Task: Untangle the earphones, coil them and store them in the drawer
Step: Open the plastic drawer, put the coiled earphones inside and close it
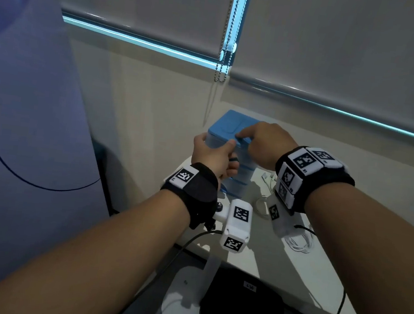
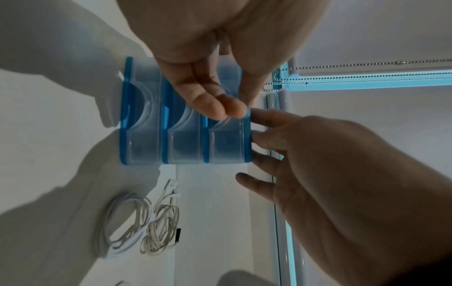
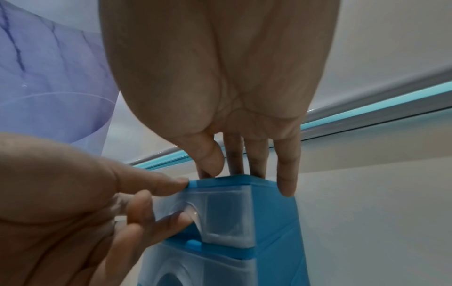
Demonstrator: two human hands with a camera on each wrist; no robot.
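Note:
A small blue drawer unit (image 1: 227,125) with three translucent drawers stands at the back of the white table (image 1: 278,268). My left hand (image 1: 216,155) is at the front of the top drawer (image 3: 227,218). Its thumb lies on the blue top edge and its fingers (image 3: 171,218) curl into the handle recess. With straight fingers, my right hand (image 1: 262,140) presses down on the unit's lid. The earphones (image 2: 137,222) lie in loose coils on the table to the right of the unit, beneath my right wrist. All three drawers look level with each other.
The unit stands close to the wall, under a roller blind with a bead chain (image 1: 223,63). A bluish-purple panel (image 1: 25,110) rises at the left. A black object (image 1: 242,310) sits below the table's near edge. Cables hang from both wrist cameras.

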